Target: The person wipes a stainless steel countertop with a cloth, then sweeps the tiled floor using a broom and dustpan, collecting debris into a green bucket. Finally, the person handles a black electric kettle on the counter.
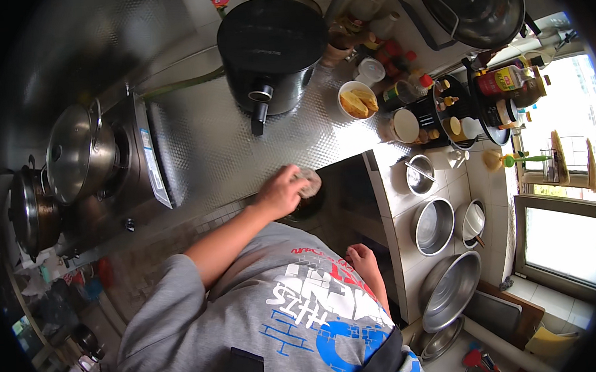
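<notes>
My left hand [277,193] grips a crumpled greyish-brown cloth [308,182] at the front edge of a counter [202,135] covered in embossed silver foil. Lower right, close to my shirt, hangs my right hand [364,261]. Its fingers look loosely curled, and nothing shows in them, though they are partly hidden. A black air fryer [272,51] stands farther back on the foil, its handle pointing towards me. To its right is a white bowl [345,114] with yellow-brown wedges of food in it.
Leftwards, a gas stove [133,149] carries a lidded steel pot [76,152]; a darker pot [29,212] stands beyond. Bottles and jars crowd a black rack [448,112] on the right. Steel basins [450,291] line the tiled ledge [404,231] beside a window [558,238].
</notes>
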`<state>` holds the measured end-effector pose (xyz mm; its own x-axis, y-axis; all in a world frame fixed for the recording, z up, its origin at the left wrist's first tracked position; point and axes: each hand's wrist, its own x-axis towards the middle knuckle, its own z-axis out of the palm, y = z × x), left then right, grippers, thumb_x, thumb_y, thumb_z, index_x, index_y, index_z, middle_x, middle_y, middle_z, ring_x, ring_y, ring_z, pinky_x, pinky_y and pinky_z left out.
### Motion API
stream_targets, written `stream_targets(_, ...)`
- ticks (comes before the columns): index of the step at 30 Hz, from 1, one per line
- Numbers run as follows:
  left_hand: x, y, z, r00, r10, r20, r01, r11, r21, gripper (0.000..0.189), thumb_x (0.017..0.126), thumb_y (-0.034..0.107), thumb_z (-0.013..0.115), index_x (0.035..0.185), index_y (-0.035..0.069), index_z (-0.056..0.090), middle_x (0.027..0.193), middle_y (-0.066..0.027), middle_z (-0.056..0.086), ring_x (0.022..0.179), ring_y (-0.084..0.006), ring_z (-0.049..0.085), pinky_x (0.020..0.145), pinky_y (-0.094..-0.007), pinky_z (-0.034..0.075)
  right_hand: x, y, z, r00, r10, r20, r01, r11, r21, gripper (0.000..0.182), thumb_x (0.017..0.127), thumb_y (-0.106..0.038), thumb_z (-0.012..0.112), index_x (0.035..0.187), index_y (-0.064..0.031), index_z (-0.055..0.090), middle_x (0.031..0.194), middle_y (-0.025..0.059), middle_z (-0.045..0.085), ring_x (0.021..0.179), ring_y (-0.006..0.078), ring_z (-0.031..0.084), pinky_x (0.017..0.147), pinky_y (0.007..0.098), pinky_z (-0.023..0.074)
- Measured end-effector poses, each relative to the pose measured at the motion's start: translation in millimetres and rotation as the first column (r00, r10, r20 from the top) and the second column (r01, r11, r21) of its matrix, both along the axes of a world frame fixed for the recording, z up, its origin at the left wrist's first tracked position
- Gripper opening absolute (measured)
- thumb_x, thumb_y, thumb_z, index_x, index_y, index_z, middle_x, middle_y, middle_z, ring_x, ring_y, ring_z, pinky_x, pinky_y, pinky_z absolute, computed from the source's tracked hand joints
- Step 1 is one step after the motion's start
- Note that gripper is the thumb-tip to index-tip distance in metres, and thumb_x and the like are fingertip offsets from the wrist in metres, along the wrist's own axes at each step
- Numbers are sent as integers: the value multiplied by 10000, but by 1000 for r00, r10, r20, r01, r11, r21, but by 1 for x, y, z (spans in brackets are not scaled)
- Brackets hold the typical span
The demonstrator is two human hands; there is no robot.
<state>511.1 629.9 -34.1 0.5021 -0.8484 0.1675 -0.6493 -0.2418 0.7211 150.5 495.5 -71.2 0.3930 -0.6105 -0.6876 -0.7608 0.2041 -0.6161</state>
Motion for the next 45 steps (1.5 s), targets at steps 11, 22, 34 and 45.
stream_targets(11, 147, 97, -84, 738, 549, 393, -666, 686, 292, 511, 877, 185, 545, 1373, 70, 511, 1361, -295, 398, 1162, -480, 487, 1021, -503, 416, 26, -5, 0, 990, 136, -26, -137, 990, -35, 224, 932, -201, 631, 1002, 6, 674, 819, 78, 700, 735, 130, 671, 645, 280, 526)
stream_targets(22, 26, -51, -71, 958, -29, 285, -79, 929, 363, 479, 903, 154, 489, 1380, 155, 528, 1448, -132, 397, 1250, -336, 418, 1035, -447, 379, 22, 23, 19, 997, -47, -61, 46, 999, -21, 231, 933, -194, 625, 1012, 18, 668, 830, 86, 701, 740, 138, 681, 655, 282, 528)
stream_targets(34, 22, -146, -71, 898, -287, 334, 218, 949, 229, 390, 879, 99, 525, 1260, 115, 604, 1286, -126, 497, 1178, -342, 478, 923, -452, 464, -20, 62, 26, 955, -253, -157, 257, 966, 3, 195, 959, -171, 601, 1026, 4, 655, 906, 60, 690, 817, 148, 673, 688, 283, 527)
stream_targets(45, -25, -261, -50, 849, -365, 382, 411, 911, -42, 285, 846, 80, 531, 1103, 122, 648, 1287, -107, 532, 1162, -320, 508, 937, -452, 449, -47, 103, 33, 873, -451, -184, 460, 888, 11, 198, 952, -174, 602, 1020, 5, 655, 897, 58, 689, 811, 137, 670, 682, 280, 524)
